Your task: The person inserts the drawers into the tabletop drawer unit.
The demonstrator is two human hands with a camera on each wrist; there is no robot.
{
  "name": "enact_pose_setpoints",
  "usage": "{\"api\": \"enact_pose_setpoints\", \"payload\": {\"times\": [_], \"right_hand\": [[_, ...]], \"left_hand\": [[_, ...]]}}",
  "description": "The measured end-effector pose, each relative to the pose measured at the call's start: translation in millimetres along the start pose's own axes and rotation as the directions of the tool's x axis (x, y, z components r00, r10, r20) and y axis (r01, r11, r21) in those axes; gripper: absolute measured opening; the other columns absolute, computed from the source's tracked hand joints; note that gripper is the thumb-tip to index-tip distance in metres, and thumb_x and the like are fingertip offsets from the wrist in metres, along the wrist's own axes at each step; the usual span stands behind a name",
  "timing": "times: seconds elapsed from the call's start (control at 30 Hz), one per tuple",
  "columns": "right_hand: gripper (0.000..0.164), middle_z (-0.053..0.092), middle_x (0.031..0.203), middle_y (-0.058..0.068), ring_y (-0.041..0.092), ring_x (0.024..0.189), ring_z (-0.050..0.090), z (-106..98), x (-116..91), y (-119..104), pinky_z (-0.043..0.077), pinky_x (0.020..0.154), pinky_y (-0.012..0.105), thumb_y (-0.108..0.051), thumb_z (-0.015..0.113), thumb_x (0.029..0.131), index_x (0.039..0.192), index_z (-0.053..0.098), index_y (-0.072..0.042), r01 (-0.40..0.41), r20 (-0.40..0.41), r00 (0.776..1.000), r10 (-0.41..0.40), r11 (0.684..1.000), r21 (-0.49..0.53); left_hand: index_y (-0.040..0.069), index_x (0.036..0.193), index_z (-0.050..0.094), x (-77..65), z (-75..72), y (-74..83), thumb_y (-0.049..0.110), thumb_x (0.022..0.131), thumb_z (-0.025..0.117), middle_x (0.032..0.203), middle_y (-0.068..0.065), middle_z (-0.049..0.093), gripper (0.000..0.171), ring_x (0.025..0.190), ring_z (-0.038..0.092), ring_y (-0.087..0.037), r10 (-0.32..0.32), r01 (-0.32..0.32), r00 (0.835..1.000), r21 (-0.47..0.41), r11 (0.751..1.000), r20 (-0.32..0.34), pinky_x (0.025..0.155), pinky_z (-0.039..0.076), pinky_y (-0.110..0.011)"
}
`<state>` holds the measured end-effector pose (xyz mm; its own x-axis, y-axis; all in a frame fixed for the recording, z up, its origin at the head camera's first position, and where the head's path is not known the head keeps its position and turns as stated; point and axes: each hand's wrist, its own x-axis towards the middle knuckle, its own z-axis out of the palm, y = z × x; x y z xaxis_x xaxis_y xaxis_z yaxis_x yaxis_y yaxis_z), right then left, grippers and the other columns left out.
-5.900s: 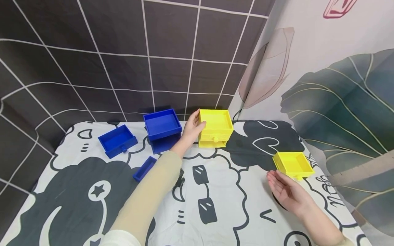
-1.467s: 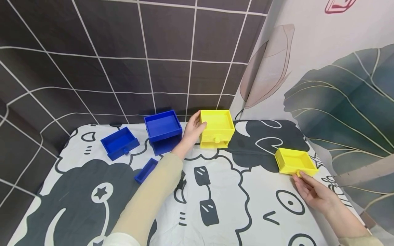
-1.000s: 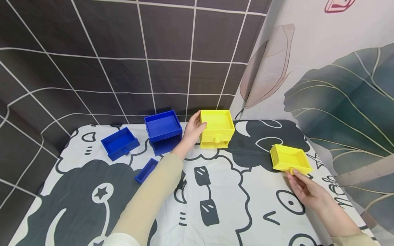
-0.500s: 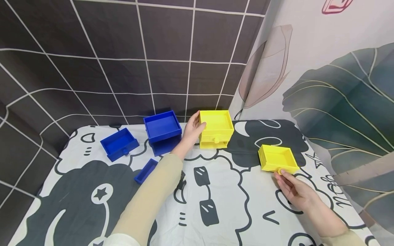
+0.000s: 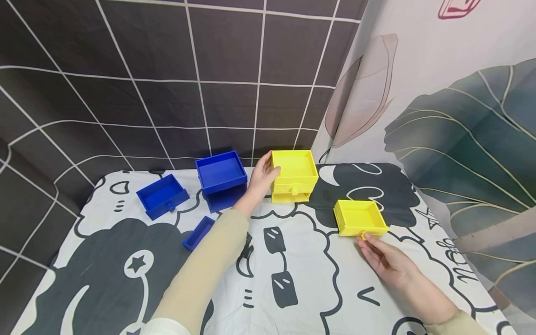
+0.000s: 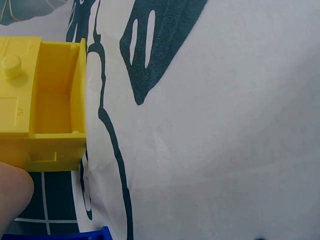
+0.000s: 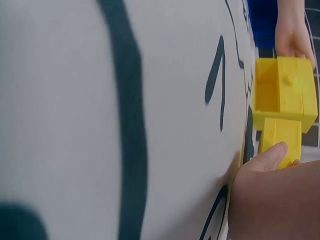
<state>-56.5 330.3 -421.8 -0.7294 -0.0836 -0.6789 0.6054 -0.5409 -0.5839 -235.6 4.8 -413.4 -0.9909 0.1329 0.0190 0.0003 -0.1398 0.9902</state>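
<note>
A small yellow drawer cabinet (image 5: 294, 168) stands at the back, with a knobbed drawer in its upper slot and an open lower slot. My left hand (image 5: 260, 180) grips its left side, thumb near the front edge. To the right, my right hand (image 5: 393, 265) pinches the knob (image 5: 363, 236) of a loose yellow drawer (image 5: 361, 217), knob side toward me. In the left wrist view the open slot of the cabinet (image 6: 57, 92) shows beside part of the hand. In the right wrist view the loose drawer (image 7: 282, 132) overlaps the cabinet's lower edge.
Left of the left hand stands a blue cabinet (image 5: 222, 172) with an open front slot. One blue drawer (image 5: 162, 195) lies farther left; another blue piece (image 5: 198, 231) is partly hidden by the left sleeve (image 5: 201, 265). A dark gridded curtain (image 5: 167, 83) hangs behind the cloth-covered table (image 5: 310, 279).
My right hand, empty near the yellow drawer at first, has pinched its knob and drawn it leftward toward the cabinet. The left hand and yellow cabinet have stayed in place.
</note>
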Motion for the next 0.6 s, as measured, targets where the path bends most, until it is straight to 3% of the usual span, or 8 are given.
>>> {"api": "enact_pose_setpoints", "payload": {"times": [0.3, 0.6], "right_hand": [[0.022, 0.083, 0.091, 0.001, 0.007, 0.089, 0.08, 12.7, 0.8, 11.9, 0.063, 0.088, 0.016, -0.014, 0.064, 0.108, 0.091, 0.078, -0.016, 0.026, 0.079, 0.997, -0.02, 0.997, -0.072], [0.019, 0.083, 0.092, 0.0, 0.006, 0.091, 0.08, 31.2, 1.5, 23.6, 0.063, 0.09, 0.016, -0.015, 0.066, 0.107, 0.093, 0.079, -0.017, -0.013, 0.044, 0.999, 0.019, 0.993, -0.118]], "left_hand": [[0.008, 0.167, 0.03, -1.7, 0.1, 0.7, 0.006, 0.107, 0.058, 0.175, -0.012, 0.03, 0.066, 0.163, 0.03, -0.028, -0.004, 0.004, 1.0, 0.002, 1.0, -0.003, 0.134, 0.031, -0.04], [0.007, 0.167, 0.03, -2.4, 0.3, 1.4, 0.006, 0.106, 0.058, 0.175, -0.012, 0.03, 0.066, 0.163, 0.03, -0.029, 0.001, -0.001, 1.0, 0.005, 1.0, 0.0, 0.134, 0.031, -0.04]]}}
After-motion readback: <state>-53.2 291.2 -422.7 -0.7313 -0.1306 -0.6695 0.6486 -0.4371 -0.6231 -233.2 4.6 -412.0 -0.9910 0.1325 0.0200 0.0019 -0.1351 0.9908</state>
